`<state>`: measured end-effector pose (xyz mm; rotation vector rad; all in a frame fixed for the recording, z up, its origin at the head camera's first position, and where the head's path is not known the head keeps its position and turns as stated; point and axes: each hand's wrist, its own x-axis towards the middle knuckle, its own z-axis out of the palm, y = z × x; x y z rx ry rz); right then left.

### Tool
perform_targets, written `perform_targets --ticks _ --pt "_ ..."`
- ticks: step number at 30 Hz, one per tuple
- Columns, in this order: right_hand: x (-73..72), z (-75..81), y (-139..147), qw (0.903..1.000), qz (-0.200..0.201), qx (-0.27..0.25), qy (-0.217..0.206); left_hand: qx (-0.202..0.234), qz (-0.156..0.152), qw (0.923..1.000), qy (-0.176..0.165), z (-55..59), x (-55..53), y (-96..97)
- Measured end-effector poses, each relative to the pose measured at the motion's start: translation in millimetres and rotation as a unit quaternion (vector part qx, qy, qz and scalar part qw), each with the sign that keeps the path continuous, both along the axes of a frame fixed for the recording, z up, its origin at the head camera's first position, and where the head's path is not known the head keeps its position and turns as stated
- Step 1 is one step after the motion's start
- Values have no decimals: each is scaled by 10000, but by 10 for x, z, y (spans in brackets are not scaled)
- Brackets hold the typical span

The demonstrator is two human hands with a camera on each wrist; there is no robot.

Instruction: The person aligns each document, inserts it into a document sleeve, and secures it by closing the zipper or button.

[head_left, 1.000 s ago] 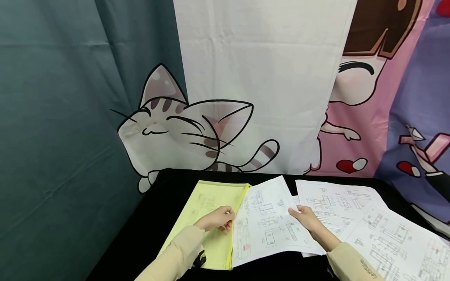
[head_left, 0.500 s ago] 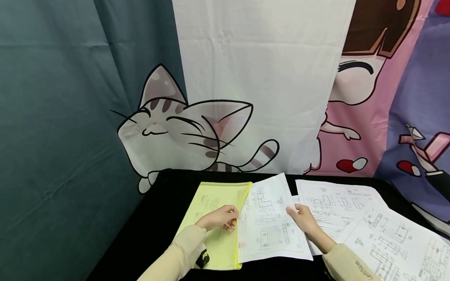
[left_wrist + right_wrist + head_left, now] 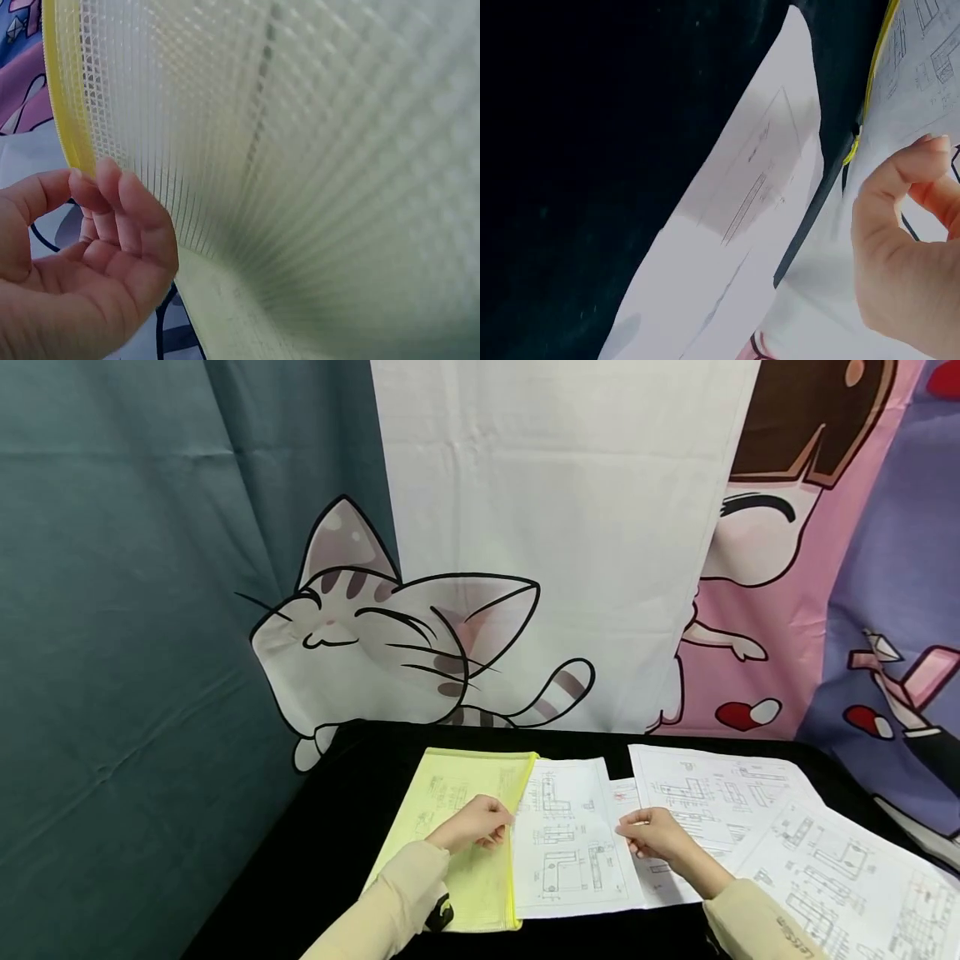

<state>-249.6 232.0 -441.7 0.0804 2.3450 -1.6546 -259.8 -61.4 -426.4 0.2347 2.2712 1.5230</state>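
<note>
A yellow mesh zipper pouch (image 3: pixel 442 785) lies at centre-left in the head view. At its right edge, my left hand (image 3: pixel 472 824) pinches the zipper side between thumb and fingers; the left wrist view shows the yellow edge strip (image 3: pixel 58 97) at the fingertips. A white sheet of printed technical drawings (image 3: pixel 577 881) stands against that opening, its left side hidden behind the pouch's edge. My right hand (image 3: pixel 660 839) pinches the sheet's right edge with thumb and fingers. In the right wrist view the same sheet (image 3: pixel 922 90) runs beyond the curled fingers.
More drawing sheets (image 3: pixel 847 877) overlap on the right side of the black-covered table (image 3: pixel 300 860). One sheet (image 3: pixel 663 889) lies partly under my right hand. Behind the table hangs a curtain (image 3: pixel 555 510) with a printed cat.
The sheet has moved left, further behind the pouch's edge, and its raised far corner has come down. My right hand is slightly lower on its edge. My left hand has shifted slightly right.
</note>
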Motion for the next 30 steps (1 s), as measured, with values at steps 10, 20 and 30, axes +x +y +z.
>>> perform_targets --ticks 10,20,30 --pt "-7 -84 -267 9984 62 -559 -14 -19 232 9997 71 87 67 119" --pt "-8 -43 -640 9949 68 -993 136 125 347 9993 -36 121 38 213" --pt "-91 37 -1036 9953 264 -768 529 277 401 9988 105 241 74 397"
